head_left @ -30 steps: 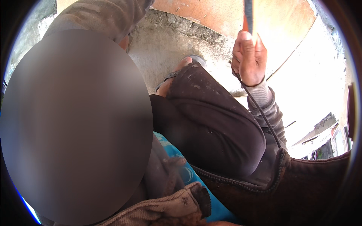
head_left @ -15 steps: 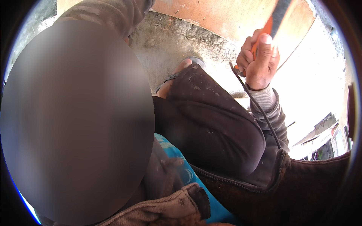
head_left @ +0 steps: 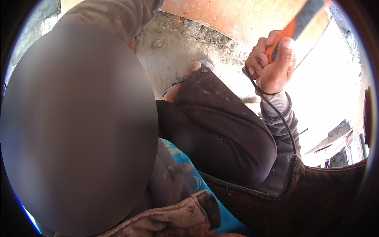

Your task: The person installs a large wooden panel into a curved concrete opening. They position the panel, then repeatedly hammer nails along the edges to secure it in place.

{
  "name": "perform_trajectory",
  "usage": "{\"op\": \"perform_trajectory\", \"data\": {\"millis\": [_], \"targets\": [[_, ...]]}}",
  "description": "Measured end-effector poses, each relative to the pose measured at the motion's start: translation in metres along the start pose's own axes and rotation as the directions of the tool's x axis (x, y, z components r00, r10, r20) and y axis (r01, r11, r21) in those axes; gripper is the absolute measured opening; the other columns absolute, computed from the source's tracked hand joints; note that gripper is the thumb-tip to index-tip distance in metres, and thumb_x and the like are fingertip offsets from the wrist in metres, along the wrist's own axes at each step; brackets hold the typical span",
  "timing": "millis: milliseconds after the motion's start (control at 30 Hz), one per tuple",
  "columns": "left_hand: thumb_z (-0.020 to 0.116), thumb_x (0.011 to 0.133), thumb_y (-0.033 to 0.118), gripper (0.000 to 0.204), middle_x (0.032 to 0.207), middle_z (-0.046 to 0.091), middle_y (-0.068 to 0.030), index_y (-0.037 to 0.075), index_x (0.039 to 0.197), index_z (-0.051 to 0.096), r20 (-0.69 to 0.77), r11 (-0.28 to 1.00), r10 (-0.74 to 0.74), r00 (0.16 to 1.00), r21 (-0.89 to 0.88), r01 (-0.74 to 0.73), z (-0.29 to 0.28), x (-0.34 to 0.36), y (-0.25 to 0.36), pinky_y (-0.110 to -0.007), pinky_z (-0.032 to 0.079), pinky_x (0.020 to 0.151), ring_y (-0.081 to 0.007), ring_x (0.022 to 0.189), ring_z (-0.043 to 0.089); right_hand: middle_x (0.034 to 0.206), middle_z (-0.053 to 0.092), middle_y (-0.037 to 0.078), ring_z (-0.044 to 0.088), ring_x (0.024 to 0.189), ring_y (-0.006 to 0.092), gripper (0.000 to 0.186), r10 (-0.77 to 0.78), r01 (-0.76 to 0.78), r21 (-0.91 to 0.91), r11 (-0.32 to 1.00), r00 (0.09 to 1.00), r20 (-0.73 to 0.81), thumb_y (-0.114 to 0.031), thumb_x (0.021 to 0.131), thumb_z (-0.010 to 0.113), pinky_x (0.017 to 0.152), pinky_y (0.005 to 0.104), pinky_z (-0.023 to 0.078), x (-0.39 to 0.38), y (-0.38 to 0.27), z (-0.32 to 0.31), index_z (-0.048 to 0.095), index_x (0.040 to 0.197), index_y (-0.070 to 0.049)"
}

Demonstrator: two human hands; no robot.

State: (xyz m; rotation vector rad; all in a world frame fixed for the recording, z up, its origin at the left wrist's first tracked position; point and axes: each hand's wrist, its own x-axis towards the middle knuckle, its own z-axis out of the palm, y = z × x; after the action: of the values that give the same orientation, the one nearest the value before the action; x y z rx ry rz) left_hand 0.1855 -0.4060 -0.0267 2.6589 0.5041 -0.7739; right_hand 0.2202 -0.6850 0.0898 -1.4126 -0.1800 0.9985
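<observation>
Where the brown jacket (head_left: 331,193) lay nearest: its zip (head_left: 256,193) curved across the lower right, next to a strip of blue cloth (head_left: 229,219).
Blurred oval (head_left: 79,130): covered most of the left side; what lay behind it could not be made out.
Dark trousers (head_left: 221,130): bent knee took up the middle; pale smudges on the lower leg.
Cord (head_left: 276,110): thin, dark; rose from beside the zip to the right hand (head_left: 276,65). Contact between the two could not be told.
Right sleeve (head_left: 282,112): brown-grey, ribbed at the cuff.
Right-hand grip: clenched round the orange-and-grey tool (head_left: 298,27), fingers curled over its lower end, thumb laid along its side.
Tool position: upper right, slanted up and to the right; far end cut off by the upper edge, kind not determined.
Left hand: hidden; left sleeve (head_left: 106,15) showed at upper left. Grip could not be told.
Sandalled foot (head_left: 192,67): on the concrete floor (head_left: 158,47), beyond the knee.
Wooden board (head_left: 221,15): farthest, past the floor's rough edge.
</observation>
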Motion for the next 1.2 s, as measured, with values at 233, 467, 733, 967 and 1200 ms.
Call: {"op": "perform_trajectory", "data": {"millis": [233, 467, 733, 967, 1200], "targets": [[0.092, 0.057, 0.033, 0.128, 0.165, -0.004, -0.0203, 0.028, 0.159, 0.016, 0.023, 1.0, 0.011, 1.0, 0.006, -0.011, 0.001, 0.008, 0.01, -0.078, 0.013, 0.107, -0.0473, 0.149, -0.006, 0.053, 0.037, -0.006, 0.029, 0.034, 0.0069, 0.043, 0.519, -0.418, -0.554, 0.72, 0.854, 0.03, -0.047, 0.103, 0.047, 0.03, 0.0271, 0.028, -0.008, 0.074, -0.016, 0.046, 0.084, -0.009], [0.092, 0.057, 0.034, 0.127, 0.165, -0.003, -0.0193, 0.028, 0.158, 0.017, -0.013, 1.0, 0.028, 1.0, -0.011, -0.028, 0.003, -0.006, -0.004, -0.079, 0.013, 0.106, -0.0471, 0.149, -0.007, 0.055, 0.043, -0.005, 0.035, 0.039, 0.0061, 0.043, -0.123, 0.128, 0.112, 0.985, 0.991, -0.05, -0.041, 0.106, 0.041, 0.037, 0.0249, 0.032, -0.001, -0.002, 0.006, 0.049, 0.079, -0.008], [0.092, 0.057, 0.034, 0.126, 0.165, -0.002, -0.0193, 0.028, 0.158, 0.018, -0.026, 0.998, 0.04, 0.999, 0.041, -0.039, -0.004, 0.014, -0.003, -0.079, 0.014, 0.106, -0.0472, 0.149, -0.006, 0.054, 0.037, -0.004, 0.033, 0.036, 0.005, 0.043, 0.366, -0.276, -0.516, 0.811, 0.927, 0.08, -0.046, 0.104, 0.046, 0.032, 0.0236, 0.029, 0.007, 0.06, -0.022, 0.046, 0.086, -0.007], [0.092, 0.057, 0.033, 0.125, 0.165, -0.001, -0.0191, 0.028, 0.158, 0.018, -0.011, 1.0, 0.018, 1.0, 0.01, -0.018, -0.002, 0.003, 0.005, -0.078, 0.015, 0.107, -0.0465, 0.15, -0.004, 0.052, 0.038, -0.001, 0.035, 0.038, 0.0069, 0.043, -0.233, 0.233, -0.015, 0.972, 0.971, -0.048, -0.046, 0.106, 0.04, 0.035, 0.0234, 0.032, -0.003, 0.05, -0.002, 0.049, 0.088, -0.007], [0.092, 0.058, 0.038, 0.126, 0.165, -0.002, -0.0188, 0.026, 0.158, 0.017, 0.021, 1.0, -0.01, 1.0, -0.022, 0.01, 0.0, -0.009, 0.008, -0.077, 0.014, 0.108, -0.0447, 0.15, -0.003, 0.055, 0.036, -0.007, 0.032, 0.038, 0.0023, 0.038, 0.343, -0.308, -0.329, 0.892, 0.938, 0.052, -0.044, 0.105, 0.044, 0.033, 0.0203, 0.028, 0.001, 0.03, -0.013, 0.046, 0.088, -0.01]]}}
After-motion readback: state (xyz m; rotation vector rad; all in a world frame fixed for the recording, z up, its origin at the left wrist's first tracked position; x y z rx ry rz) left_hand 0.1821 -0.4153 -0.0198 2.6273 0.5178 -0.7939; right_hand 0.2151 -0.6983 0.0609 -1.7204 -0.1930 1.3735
